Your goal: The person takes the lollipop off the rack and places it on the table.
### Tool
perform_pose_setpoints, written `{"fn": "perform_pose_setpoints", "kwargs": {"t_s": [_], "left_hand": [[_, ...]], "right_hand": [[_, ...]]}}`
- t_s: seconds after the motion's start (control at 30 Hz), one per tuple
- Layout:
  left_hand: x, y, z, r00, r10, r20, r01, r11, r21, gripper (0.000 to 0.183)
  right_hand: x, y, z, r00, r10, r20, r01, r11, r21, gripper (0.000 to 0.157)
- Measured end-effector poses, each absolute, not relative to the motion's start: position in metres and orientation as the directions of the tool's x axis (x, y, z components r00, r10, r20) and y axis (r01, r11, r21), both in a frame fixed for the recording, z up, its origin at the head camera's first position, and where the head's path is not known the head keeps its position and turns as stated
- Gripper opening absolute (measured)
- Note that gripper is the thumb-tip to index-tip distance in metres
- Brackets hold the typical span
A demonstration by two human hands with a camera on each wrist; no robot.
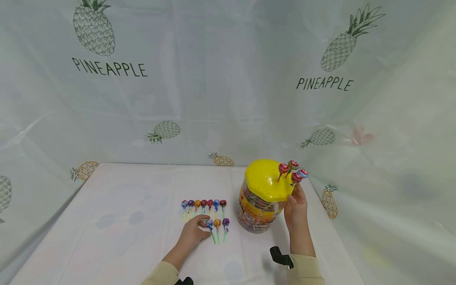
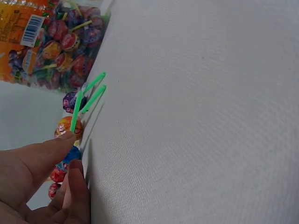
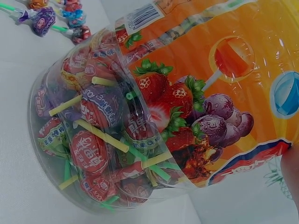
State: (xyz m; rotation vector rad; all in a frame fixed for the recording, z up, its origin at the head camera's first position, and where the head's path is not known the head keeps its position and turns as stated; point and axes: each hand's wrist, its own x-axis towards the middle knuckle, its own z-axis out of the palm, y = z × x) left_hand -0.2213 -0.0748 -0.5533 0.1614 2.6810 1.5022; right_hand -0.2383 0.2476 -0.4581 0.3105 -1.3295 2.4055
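My left hand (image 1: 194, 234) pinches a blue-wrapped lollipop (image 1: 209, 224) with a green stick between thumb and finger. It is at the left end of a short front row, beside an orange lollipop (image 1: 217, 224) and a purple lollipop (image 1: 226, 222). With my right hand (image 1: 296, 206) I hold the right side of a clear plastic jar (image 1: 255, 215), just below its yellow lid (image 1: 261, 178). Several lollipops (image 1: 296, 177) stick up from the lid's right part. Inside the jar, the right wrist view shows many wrapped lollipops (image 3: 91, 151); only part of that hand appears there.
Behind the front row lies a back row of several lollipops (image 1: 204, 203) in blue, purple, orange and red wrappers. A white cloth covers the table (image 1: 135, 229). A pineapple-print curtain (image 1: 228, 87) hangs behind and at the sides.
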Motion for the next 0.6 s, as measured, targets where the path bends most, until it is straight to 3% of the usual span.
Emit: {"fn": "perform_pose_setpoints", "kwargs": {"t_s": [0.6], "left_hand": [[-0.218,-0.061,-0.550,-0.999,0.047,0.025,0.050,0.675,0.736,0.048]], "right_hand": [[-0.239,0.247,-0.457,-0.913,0.236,0.334,-0.409,-0.492,-0.769,0.038]]}}
